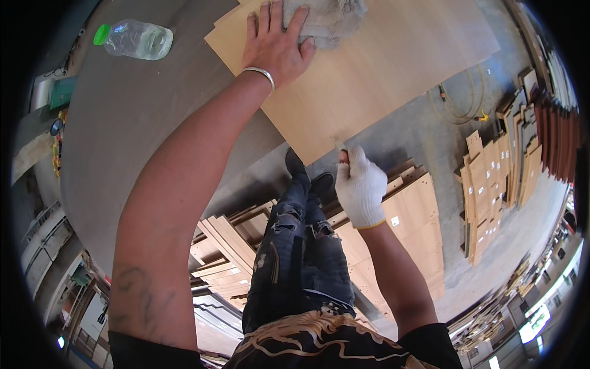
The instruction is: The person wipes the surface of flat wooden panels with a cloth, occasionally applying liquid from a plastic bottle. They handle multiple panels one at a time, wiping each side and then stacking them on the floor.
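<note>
A light-brown wooden board (pixel 381 67) lies on the dark worktop. My bare left hand (pixel 275 46) rests flat on it with fingers spread. Beside its fingertips and thumb is a crumpled grey cloth (pixel 332 21). My right hand (pixel 361 187), in a white knitted glove, is closed at the board's near edge. A small flat blade like a putty knife's (pixel 338 144) sticks out of its grip and touches the board near that edge. The handle is hidden inside the glove.
A clear plastic bottle (pixel 138 40) with a green cap lies on the worktop (pixel 153 104) at the far left. Stacks of cut wooden panels (pixel 412 227) stand near my legs and to the right (pixel 485 190). A yellowish hose (pixel 458 114) curls on the floor beyond the board.
</note>
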